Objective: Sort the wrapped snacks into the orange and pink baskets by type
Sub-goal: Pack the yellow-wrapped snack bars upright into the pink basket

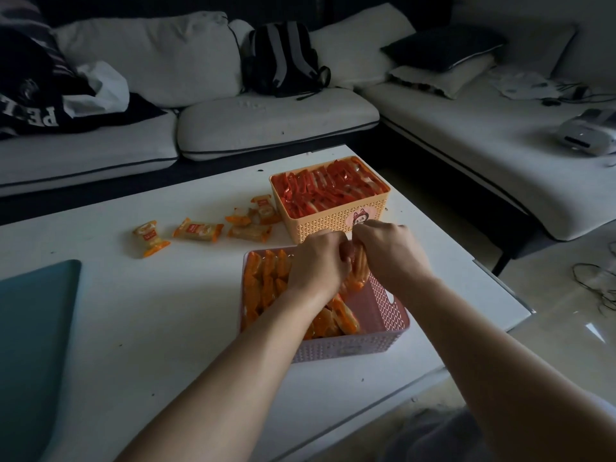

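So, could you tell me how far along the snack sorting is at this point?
Done: the orange basket is packed with red packs, and the pink basket is partly filled with orange packs. In hand: the left grip and right grip hold a bunch of orange packs over the pink basket. Left: several loose packs on the table.

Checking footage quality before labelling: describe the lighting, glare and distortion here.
Head view: dim, underexposed; wide-angle lens curves the sofa edges; glare patch on the glossy floor at right; the left hand and right hand over the pink basket look soft, the wrapped snack they grip hard to make out.
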A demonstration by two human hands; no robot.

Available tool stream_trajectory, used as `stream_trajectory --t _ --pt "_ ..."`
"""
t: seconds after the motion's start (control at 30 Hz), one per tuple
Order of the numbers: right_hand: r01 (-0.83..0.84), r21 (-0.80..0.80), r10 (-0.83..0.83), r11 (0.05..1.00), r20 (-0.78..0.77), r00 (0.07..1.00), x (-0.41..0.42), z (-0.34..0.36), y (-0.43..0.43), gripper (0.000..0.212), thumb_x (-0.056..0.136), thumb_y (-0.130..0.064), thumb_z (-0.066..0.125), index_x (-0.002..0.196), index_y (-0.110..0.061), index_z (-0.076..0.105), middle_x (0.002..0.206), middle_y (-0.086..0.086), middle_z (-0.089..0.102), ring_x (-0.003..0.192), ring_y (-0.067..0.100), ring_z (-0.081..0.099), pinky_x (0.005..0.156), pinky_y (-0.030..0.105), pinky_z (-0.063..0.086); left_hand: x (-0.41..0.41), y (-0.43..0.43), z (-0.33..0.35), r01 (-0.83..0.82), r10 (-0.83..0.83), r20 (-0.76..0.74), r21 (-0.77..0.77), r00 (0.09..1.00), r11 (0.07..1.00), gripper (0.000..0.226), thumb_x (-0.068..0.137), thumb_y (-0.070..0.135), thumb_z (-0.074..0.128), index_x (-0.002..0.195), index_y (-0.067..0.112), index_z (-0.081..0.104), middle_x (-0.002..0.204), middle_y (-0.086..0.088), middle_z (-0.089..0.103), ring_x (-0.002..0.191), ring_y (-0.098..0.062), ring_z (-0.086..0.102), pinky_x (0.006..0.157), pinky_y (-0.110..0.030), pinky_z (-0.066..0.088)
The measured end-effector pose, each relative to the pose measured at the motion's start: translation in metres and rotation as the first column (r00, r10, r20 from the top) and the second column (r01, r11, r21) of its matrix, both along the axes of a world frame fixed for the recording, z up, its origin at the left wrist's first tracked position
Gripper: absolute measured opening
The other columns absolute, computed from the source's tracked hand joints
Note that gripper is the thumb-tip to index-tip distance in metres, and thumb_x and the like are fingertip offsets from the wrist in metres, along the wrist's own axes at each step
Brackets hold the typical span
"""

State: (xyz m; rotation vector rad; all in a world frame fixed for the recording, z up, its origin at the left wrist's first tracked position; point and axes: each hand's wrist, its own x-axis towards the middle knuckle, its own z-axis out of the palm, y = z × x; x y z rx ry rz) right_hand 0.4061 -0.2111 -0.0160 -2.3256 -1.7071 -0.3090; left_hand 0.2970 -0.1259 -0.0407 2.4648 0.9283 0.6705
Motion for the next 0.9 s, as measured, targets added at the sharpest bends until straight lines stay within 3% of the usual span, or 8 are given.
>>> stream_trajectory --t 0.1,0.27,0.37,0.47,0.6,0.73,0.8,0.9 --pt "0.014 -0.024 -0.015 1.000 -0.025 1.000 0.003 -0.010 -0.004 0.003 0.095 -0.009 0.062 0.092 -0.008 0.063 0.092 0.009 0.069 0.075 0.034 0.069 0.063 0.041 0.058 -0.002 0.000 -0.001 0.038 -0.037 0.012 -0.052 0.999 0.998 0.004 0.087 0.018 0.070 0.088 0.017 0.075 0.088 -0.001 0.074 0.082 -0.022 0.067 0.068 -0.028 0.051" --pt "0.069 -0.194 -0.069 0.979 0.010 0.998 0.001 -0.003 -0.003 0.015 0.100 -0.014 0.055 0.109 -0.011 0.065 0.122 0.011 0.069 0.092 0.031 0.071 0.066 0.034 0.056 -0.007 0.005 -0.003 0.067 -0.079 -0.064 -0.171 0.995 0.983 0.016 0.086 0.023 0.074 0.101 0.026 0.079 0.102 0.000 0.077 0.097 -0.023 0.069 0.084 -0.037 0.059" --pt "0.101 -0.280 -0.093 0.955 0.040 0.995 -0.010 0.004 0.001 0.024 0.099 -0.014 0.053 0.120 -0.012 0.066 0.125 0.011 0.069 0.085 0.028 0.072 0.061 0.030 0.058 -0.017 0.007 0.005 0.103 -0.109 -0.018 -0.222 0.994 0.970 0.021 0.090 0.015 0.069 0.105 0.025 0.080 0.108 0.001 0.077 0.103 -0.020 0.069 0.089 -0.026 0.054" --pt "0.142 -0.202 -0.140 0.969 0.027 0.990 -0.024 0.018 0.006 0.026 0.098 -0.010 0.051 0.120 -0.017 0.065 0.119 0.008 0.070 0.079 0.023 0.068 0.054 0.030 0.056 -0.037 0.012 0.019 0.076 -0.069 0.041 -0.215 0.997 0.974 0.018 0.094 0.015 0.067 0.106 0.022 0.078 0.107 0.005 0.076 0.099 -0.012 0.067 0.082 -0.019 0.049" --pt "0.059 -0.012 -0.061 0.998 -0.210 0.976 -0.050 0.040 0.031 0.023 0.098 -0.012 0.053 0.112 -0.019 0.068 0.104 -0.001 0.071 0.080 0.014 0.065 0.061 0.026 0.057 -0.079 0.036 0.036 -0.013 0.021 0.046 -0.168 0.999 0.986 0.015 0.097 0.021 0.064 0.107 0.024 0.075 0.107 0.009 0.073 0.096 -0.008 0.064 0.075 -0.018 0.049" --pt "-0.121 -0.016 0.100 0.993 -0.455 0.885 -0.078 0.061 0.095 0.020 0.098 -0.015 0.056 0.114 -0.018 0.068 0.105 0.000 0.068 0.078 0.009 0.064 0.065 0.021 0.057 -0.137 0.088 0.041 -0.176 0.178 -0.001 -0.159 0.984 0.971 0.012 0.096 0.021 0.063 0.099 0.026 0.074 0.103 0.007 0.074 0.093 -0.013 0.067 0.082 -0.032 0.055" --pt "-0.172 -0.096 0.098 0.980 -0.519 0.849 -0.088 0.059 0.141 0.026 0.099 -0.012 0.056 0.123 -0.017 0.064 0.113 0.002 0.065 0.081 0.008 0.061 0.063 0.016 0.050 -0.159 0.120 0.036 -0.278 0.269 -0.071 -0.169 0.960 0.946 0.014 0.091 0.019 0.061 0.095 0.029 0.071 0.101 0.007 0.073 0.096 -0.018 0.067 0.081 -0.031 0.053" --pt "-0.223 -0.332 0.049 0.917 -0.459 0.887 -0.097 0.041 0.205 0.053 0.097 -0.012 0.057 0.147 -0.018 0.043 0.138 0.013 0.053 0.110 0.026 0.061 0.079 0.027 0.050 -0.174 0.165 0.017 -0.337 0.281 -0.270 -0.188 0.921 0.923 0.035 0.087 0.017 0.060 0.120 0.028 0.065 0.118 -0.001 0.067 0.111 -0.027 0.062 0.089 -0.034 0.050"
